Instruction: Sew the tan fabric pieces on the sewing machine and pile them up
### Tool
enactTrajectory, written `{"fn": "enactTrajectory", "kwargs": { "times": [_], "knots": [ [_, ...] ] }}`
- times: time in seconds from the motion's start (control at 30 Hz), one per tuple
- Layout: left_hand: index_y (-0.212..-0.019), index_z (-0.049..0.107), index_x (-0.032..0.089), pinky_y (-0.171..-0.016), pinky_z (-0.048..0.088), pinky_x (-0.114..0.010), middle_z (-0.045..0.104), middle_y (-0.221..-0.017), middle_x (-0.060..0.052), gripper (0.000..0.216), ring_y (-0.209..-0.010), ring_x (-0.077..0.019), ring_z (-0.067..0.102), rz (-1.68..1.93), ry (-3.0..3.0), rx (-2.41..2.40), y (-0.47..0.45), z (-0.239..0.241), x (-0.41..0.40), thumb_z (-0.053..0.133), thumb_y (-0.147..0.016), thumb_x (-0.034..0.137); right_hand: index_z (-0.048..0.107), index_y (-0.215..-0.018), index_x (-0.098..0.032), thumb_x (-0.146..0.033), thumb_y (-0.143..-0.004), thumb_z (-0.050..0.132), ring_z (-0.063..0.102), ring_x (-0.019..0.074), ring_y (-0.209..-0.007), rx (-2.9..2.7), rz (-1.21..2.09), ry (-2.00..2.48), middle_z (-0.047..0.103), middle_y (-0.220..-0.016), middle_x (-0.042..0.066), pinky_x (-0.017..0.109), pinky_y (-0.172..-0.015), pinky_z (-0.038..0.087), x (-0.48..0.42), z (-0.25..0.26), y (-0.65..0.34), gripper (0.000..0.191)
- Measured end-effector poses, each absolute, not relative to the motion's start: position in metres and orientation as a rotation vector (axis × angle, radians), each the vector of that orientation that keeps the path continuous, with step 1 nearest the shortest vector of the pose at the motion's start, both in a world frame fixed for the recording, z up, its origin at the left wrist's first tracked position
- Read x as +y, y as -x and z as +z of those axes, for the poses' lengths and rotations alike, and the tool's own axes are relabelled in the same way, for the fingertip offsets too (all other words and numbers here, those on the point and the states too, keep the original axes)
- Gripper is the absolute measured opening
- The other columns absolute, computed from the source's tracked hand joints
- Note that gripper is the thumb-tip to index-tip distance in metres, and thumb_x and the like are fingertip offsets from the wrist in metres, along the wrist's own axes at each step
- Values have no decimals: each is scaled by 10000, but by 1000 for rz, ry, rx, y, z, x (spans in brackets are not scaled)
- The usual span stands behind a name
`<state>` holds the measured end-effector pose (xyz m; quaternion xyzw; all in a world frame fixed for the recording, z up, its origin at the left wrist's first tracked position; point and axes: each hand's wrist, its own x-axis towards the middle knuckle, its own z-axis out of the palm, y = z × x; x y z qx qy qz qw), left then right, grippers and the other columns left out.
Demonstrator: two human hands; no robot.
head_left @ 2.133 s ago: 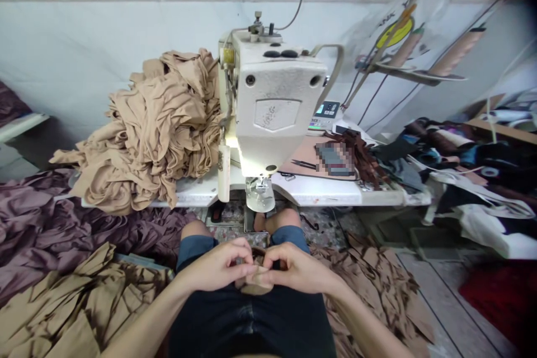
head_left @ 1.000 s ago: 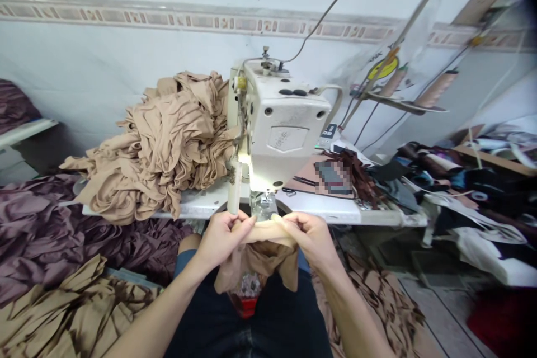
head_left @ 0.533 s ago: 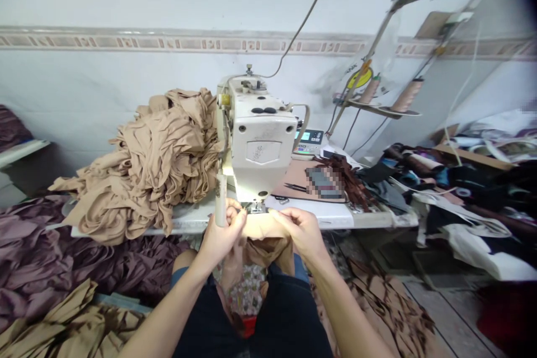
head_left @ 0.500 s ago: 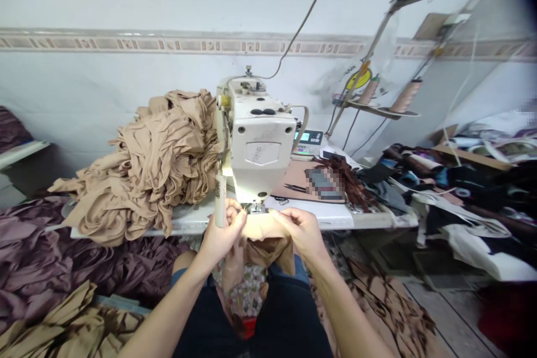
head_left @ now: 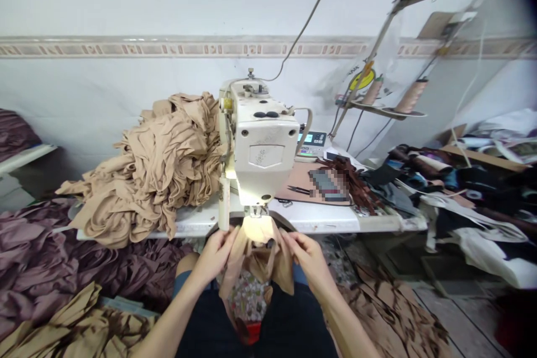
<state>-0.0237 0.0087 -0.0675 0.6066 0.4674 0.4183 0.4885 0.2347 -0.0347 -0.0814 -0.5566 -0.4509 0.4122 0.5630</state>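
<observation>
A white sewing machine (head_left: 265, 148) stands on the table with its lamp lit. A piece of tan fabric (head_left: 260, 265) hangs from the machine's needle area down over the table's front edge. My left hand (head_left: 218, 251) pinches the fabric's left side, close below the machine's upright white guard. On the other side my right hand (head_left: 305, 251) grips the fabric's right edge between thumb and fingers. Both hands are closed and sit just in front of the table edge. The needle tip itself is too small to make out.
A large heap of tan fabric (head_left: 168, 156) lies left of the machine. Thread snips (head_left: 298, 189) rest on a brown board at right, beside a control panel (head_left: 312, 142). Thread cones (head_left: 411, 95) stand on a rack. Dark purple cloth (head_left: 42, 257) is piled lower left.
Both hands have moved down and toward me, away from the needle area, drawing the fabric's sides with them. The fabric now hangs lower and more gathered. The view has shifted slightly.
</observation>
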Motion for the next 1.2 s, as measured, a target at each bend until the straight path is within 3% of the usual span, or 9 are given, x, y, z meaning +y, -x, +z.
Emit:
{"fn": "enactTrajectory", "kwargs": {
  "times": [0.2,0.3,0.4,0.5,0.67,0.93,1.03,1.13,1.2],
  "knots": [
    [-720,676,168,-573,390,-239,562,-629,19,560,-598,-149,491,924,-1469,1209,81,-77,8,712,-901,697,745,-706,-184,-711,-912,738,509,157,-506,-966,922,1297,669,-605,39,282,-502,421,-70,-106,-208,566],
    [-705,683,158,-624,405,-232,586,-664,8,525,-642,-145,510,1164,-1473,1260,91,-59,21,783,-859,650,830,-885,-186,-689,-926,740,722,267,-806,-1088,1001,1200,807,-912,125,339,-709,584,-69,-104,-174,513],
    [-686,693,161,-598,393,-232,580,-642,8,502,-617,-143,500,1240,-1493,1303,86,-50,27,795,-847,625,814,-1152,-200,-740,-870,779,741,287,-941,-1069,1231,1092,798,-1125,129,371,-825,615,-59,-101,-141,611],
    [-695,694,161,-573,375,-233,572,-629,10,505,-598,-144,497,1129,-1501,1300,77,-62,20,759,-878,627,779,-1088,-193,-789,-875,740,669,205,-713,-949,1323,1050,733,-879,47,322,-707,571,-54,-100,-122,635],
    [-685,674,161,-587,377,-238,566,-622,13,530,-604,-142,495,811,-1550,1146,81,-94,-6,689,-945,623,642,-715,-190,-697,-899,766,422,126,-544,-976,1229,1127,496,-579,-40,265,-532,350,-71,-102,-139,554],
    [-938,770,171,-779,531,-295,764,-893,-73,369,-853,-230,682,791,-1586,1162,70,-100,-31,747,-917,538,339,-543,-222,-352,-855,797,266,88,-546,-1527,1432,1337,315,-537,-84,257,-515,182,-109,-89,-181,569],
    [-1008,780,183,-757,520,-271,774,-1002,-75,362,-877,-215,678,563,-1595,937,40,-90,-46,668,-997,527,509,-488,-187,-210,-837,794,354,93,-504,-1722,1429,1333,447,-479,-76,240,-515,242,-114,-68,-179,451],
    [-856,751,177,-590,408,-234,668,-750,-4,412,-656,-147,549,233,-1635,675,21,-81,-56,650,-1010,545,772,-621,-201,-190,-817,840,499,122,-534,-1867,1480,1186,660,-576,-54,234,-549,334,-113,-46,-186,208],
    [-784,718,173,-549,342,-230,562,-652,28,428,-599,-124,453,193,-1663,618,20,-79,-57,695,-978,553,809,-658,-199,-237,-802,881,445,114,-520,-1927,1449,1194,622,-546,-58,236,-519,284,-112,-37,-197,165]
  ]
}}
